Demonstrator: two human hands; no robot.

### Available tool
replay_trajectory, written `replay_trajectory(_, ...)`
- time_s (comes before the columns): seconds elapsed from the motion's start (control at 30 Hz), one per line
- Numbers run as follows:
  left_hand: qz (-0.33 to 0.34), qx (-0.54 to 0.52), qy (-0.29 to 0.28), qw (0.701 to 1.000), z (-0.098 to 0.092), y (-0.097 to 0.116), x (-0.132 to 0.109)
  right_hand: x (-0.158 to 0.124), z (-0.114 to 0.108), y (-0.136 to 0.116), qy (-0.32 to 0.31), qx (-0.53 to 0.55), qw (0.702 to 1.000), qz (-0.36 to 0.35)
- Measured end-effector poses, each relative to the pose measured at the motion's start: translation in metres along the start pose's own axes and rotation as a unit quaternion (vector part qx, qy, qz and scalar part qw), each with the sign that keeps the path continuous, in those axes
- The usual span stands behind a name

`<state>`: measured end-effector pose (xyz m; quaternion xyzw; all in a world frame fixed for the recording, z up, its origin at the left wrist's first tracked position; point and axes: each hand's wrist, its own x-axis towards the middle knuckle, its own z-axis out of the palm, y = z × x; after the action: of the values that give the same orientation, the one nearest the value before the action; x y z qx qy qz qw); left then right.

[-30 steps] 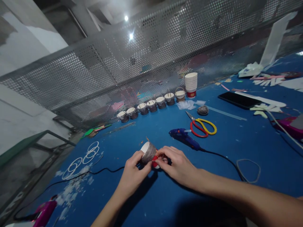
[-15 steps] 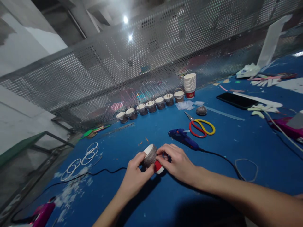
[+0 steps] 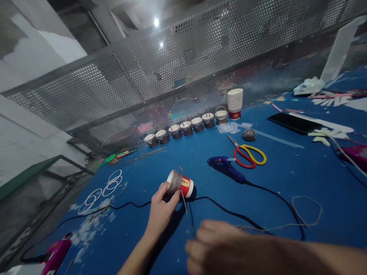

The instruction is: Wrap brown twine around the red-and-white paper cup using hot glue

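Observation:
My left hand grips a red and white paper cup, tipped on its side with its white mouth to the left. Grey-brown cord is wound around the mouth half; the red base half shows bare. From the winding, a loose length of cord hangs down towards my right hand, which is low in front and blurred by motion. Its fingers are curled closed around the cord, whose grip is partly hidden. More cord comes out beyond the hand and loops on the blue table at the right.
A blue glue gun and red-and-yellow scissors lie right of the cup. Behind are a cord ball, a row of wrapped cups and stacked cups. A phone is far right, white rings left; a black cable crosses the table.
My right hand has left the cup and moved down towards me, drawing the cord out. The cup has turned, so its printed red side shows; my left hand still holds it.

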<state>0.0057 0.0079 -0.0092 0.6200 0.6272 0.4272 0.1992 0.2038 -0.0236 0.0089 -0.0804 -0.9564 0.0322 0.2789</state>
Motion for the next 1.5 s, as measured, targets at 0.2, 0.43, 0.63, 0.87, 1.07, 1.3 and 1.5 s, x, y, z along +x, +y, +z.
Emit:
replay_trajectory(0.2,-0.006,-0.017,0.007,1.000,-0.003,-0.003,-0.001,-0.044,-0.048,0.024,0.036,-0.115,0.988,0.098)
replay_trajectory(0.43,0.003,-0.031,0.012,0.999,0.000,0.003,-0.003,-0.078,-0.062,0.104,-0.112,-0.038,0.864,0.490)
replay_trajectory(0.63,0.013,-0.026,-0.003,1.000,0.004,0.002,-0.005,-0.052,-0.018,0.130,-0.018,0.161,0.848,0.505)
replay_trajectory(0.87,0.008,-0.016,-0.015,1.000,0.009,-0.003,-0.006,-0.051,0.004,0.119,0.074,0.235,0.842,0.481)
replay_trajectory(1.07,0.002,0.000,-0.012,1.000,0.012,-0.002,-0.006,-0.045,-0.006,0.074,0.038,0.305,0.866,0.395)
replay_trajectory(1.3,0.000,0.021,-0.018,1.000,0.018,-0.001,-0.006,-0.046,0.006,0.063,0.010,0.253,0.903,0.347)
replay_trajectory(1.5,0.026,0.035,-0.025,0.999,0.021,0.000,-0.008,-0.048,0.010,0.064,-0.006,0.215,0.908,0.361)
